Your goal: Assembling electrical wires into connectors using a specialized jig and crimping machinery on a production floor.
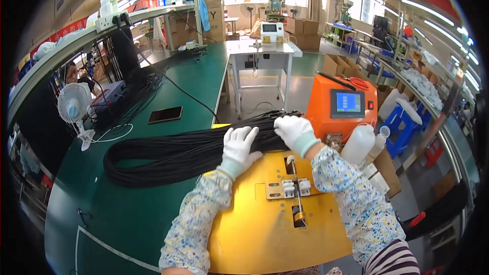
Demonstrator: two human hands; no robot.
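Observation:
A long looped bundle of black cables [163, 155] lies across the green bench and reaches the far edge of the gold metal plate [244, 234]. My left hand [238, 148], in a white glove, rests at the near side of the bundle with its fingers extended and apart. Farther right, my right hand [294, 131], also gloved, has its fingers bent and pinched at the cable ends, whose tips are partly hidden. Just below my hands, a small fixture with white clamp blocks [296, 188] and a metal rod sits on the plate.
An orange machine [326, 103] with a blue screen stands right of the bundle, with white plastic bottles [359, 142] beside it. A phone [165, 115] and a small white fan [74, 104] are on the left. Another person [74, 75] sits behind the fan.

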